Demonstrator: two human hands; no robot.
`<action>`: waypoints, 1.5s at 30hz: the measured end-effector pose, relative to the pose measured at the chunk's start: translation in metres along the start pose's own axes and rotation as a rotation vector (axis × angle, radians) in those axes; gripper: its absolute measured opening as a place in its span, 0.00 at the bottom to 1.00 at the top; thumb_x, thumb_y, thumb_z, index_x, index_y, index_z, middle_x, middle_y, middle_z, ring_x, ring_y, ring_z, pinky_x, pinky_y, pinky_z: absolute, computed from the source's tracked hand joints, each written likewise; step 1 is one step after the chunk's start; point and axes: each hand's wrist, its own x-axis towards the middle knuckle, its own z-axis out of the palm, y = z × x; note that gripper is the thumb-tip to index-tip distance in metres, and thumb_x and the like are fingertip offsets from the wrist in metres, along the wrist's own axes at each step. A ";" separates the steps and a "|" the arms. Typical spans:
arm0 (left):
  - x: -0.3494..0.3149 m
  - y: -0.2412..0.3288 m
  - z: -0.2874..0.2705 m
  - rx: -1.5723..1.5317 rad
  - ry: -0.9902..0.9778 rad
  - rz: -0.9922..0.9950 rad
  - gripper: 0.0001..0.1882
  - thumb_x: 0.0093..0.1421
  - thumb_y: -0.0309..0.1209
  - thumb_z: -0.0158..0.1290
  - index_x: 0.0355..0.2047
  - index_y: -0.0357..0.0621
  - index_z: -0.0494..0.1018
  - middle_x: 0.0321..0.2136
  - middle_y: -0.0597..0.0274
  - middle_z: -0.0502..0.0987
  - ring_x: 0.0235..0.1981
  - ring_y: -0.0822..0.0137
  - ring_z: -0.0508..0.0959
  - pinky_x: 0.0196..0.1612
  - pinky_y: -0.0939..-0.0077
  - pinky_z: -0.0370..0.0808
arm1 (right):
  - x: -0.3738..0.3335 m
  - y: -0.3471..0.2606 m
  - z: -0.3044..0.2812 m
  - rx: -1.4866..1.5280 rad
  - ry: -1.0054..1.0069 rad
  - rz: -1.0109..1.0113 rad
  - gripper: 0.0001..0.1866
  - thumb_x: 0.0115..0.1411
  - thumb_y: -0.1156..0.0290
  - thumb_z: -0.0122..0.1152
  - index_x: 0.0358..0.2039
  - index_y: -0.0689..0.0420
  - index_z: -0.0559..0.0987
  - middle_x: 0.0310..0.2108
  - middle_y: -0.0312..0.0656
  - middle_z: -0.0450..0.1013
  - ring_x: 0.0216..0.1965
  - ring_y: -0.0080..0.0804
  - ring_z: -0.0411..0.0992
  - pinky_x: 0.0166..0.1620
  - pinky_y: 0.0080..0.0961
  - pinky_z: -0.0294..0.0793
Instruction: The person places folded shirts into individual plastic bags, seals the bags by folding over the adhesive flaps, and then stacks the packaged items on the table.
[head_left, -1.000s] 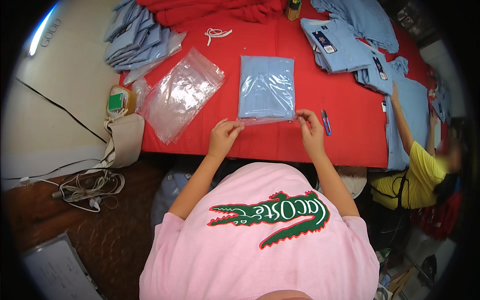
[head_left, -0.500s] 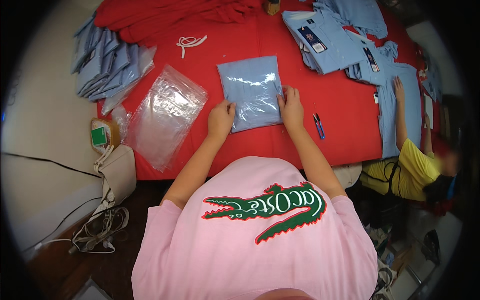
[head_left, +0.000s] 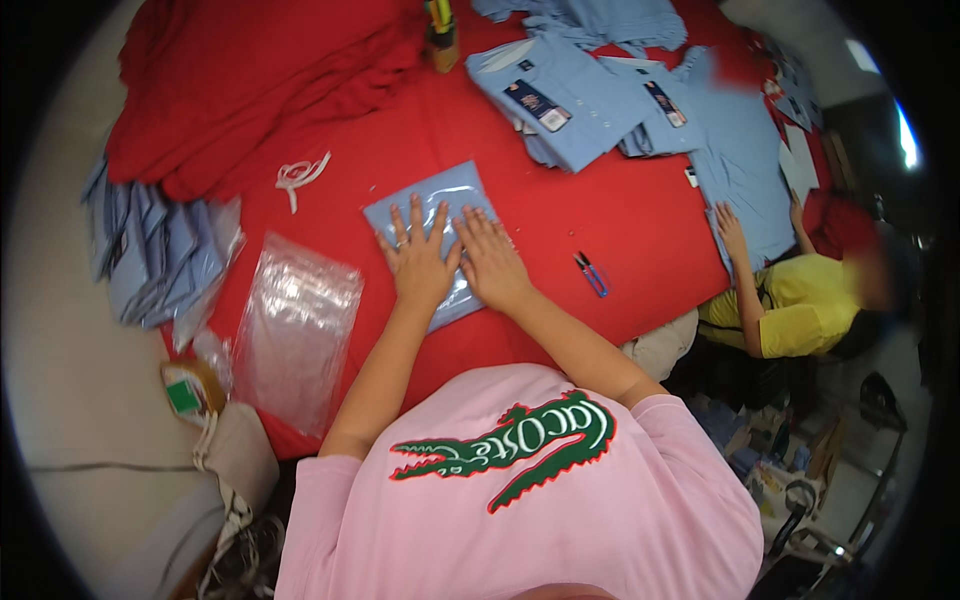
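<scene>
A folded light-blue garment in a clear plastic bag (head_left: 455,183) lies flat on the red-covered table in front of me, turned at a slant. My left hand (head_left: 422,262) presses on its left half, palm down, fingers spread. Beside it, my right hand (head_left: 492,262) rests flat on the right half with its fingers stretched out. The two hands nearly touch at the thumbs and cover much of the package. To the left of the package lie flat, clear plastic bags (head_left: 298,325). Blue-handled thread snips (head_left: 591,275) lie to the right.
Folded blue shirts with dark tags (head_left: 565,105) sit at the far right. Bagged blue garments (head_left: 150,250) pile up at the left, near a heap of red cloth (head_left: 260,80). A white cord (head_left: 300,178) lies between. A person in yellow (head_left: 790,305) touches a blue garment at right.
Both hands have gone from gripping the package's sides to lying flat on top of it. The package now lies turned at a slant. The whole view has shifted and tilted.
</scene>
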 end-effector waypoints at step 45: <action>-0.008 0.010 0.015 -0.311 -0.178 -0.766 0.64 0.34 0.45 0.85 0.72 0.61 0.64 0.67 0.52 0.72 0.69 0.46 0.71 0.69 0.46 0.69 | -0.095 -0.169 -0.334 1.361 -0.784 -1.122 0.14 0.65 0.70 0.67 0.45 0.67 0.78 0.50 0.57 0.77 0.52 0.53 0.76 0.57 0.45 0.75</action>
